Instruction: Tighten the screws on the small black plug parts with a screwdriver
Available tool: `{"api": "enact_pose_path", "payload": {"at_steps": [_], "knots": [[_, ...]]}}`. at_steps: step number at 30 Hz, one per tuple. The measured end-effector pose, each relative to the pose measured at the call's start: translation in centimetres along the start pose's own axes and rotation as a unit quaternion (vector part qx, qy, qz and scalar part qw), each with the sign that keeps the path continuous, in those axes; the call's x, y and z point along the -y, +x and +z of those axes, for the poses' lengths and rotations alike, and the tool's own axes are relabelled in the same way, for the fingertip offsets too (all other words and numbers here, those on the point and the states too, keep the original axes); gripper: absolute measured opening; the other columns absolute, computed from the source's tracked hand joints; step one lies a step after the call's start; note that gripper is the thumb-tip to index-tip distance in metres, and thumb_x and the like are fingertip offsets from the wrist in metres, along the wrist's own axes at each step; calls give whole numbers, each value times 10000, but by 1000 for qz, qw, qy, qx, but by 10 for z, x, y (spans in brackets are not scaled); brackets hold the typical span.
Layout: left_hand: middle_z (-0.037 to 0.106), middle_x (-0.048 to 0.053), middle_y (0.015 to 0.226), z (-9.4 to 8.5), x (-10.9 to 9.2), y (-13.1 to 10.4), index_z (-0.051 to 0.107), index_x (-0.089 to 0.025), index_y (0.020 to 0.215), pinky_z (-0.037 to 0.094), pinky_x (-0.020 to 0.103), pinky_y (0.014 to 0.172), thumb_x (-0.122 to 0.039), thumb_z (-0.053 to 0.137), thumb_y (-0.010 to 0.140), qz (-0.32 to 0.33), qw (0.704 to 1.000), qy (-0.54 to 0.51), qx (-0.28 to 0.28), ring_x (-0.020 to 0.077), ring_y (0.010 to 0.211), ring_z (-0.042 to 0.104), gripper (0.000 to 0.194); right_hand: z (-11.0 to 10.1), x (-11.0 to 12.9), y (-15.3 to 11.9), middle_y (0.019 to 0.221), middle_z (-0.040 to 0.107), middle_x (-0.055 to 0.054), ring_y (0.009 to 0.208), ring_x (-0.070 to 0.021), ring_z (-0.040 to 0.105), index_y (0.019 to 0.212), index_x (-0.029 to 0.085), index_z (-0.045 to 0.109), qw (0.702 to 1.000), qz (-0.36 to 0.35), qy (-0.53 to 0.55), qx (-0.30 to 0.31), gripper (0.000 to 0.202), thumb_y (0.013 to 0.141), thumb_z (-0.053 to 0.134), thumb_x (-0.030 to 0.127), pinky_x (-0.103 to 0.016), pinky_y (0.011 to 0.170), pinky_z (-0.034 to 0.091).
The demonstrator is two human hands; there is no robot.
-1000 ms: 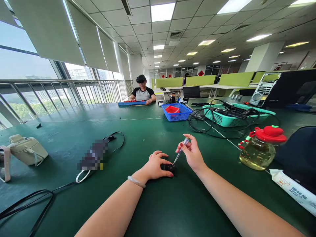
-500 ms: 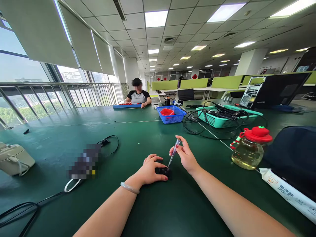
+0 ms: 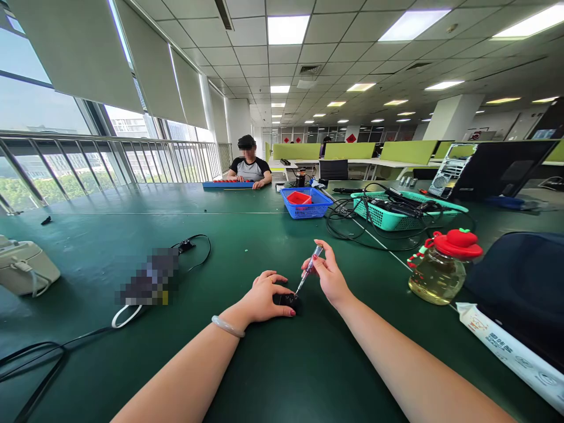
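Note:
A small black device [image 3: 288,300] lies on the green tabletop, partly covered by my left hand [image 3: 267,298]. The thumb and fingers of that hand grip it from the left and hold it against the table. My right hand [image 3: 326,271] is closed around a screwdriver [image 3: 310,267] with a clear handle. The forefinger rests on the handle's end. Tilted, its tip meets the top of the black device near my left fingertips. What kind of device it is, I cannot tell.
To the right stand a glass jar [image 3: 437,275] with a red lid, a white packet [image 3: 511,355] and a dark bag [image 3: 520,282]. Farther back are a blue basket [image 3: 307,210] and a teal basket [image 3: 392,221] of cables. A person [image 3: 249,167] sits at the far end.
The view has shifted slightly. The screwdriver tip still touches the black device, and both hands keep their hold.

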State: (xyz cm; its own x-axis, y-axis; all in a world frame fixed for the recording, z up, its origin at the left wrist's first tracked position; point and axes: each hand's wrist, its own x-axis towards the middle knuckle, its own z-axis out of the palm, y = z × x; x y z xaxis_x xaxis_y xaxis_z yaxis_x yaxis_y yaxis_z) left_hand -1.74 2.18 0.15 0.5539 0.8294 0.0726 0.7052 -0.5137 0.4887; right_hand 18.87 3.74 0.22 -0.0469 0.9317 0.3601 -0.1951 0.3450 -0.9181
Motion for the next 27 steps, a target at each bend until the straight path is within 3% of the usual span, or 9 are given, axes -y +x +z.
{"api": "enact_pose_path", "payload": {"at_steps": [27], "knots": [[557,42,1370,0,0,1,718,-382,1107,232,556,1137,-591,763,658,0,1000,-1,7,364,1377,304,498,-1,0,1,662,632,61,639,-187,641,1217,270,353,999,9,16,-27,509,822,603,472,-361,643,514]]}}
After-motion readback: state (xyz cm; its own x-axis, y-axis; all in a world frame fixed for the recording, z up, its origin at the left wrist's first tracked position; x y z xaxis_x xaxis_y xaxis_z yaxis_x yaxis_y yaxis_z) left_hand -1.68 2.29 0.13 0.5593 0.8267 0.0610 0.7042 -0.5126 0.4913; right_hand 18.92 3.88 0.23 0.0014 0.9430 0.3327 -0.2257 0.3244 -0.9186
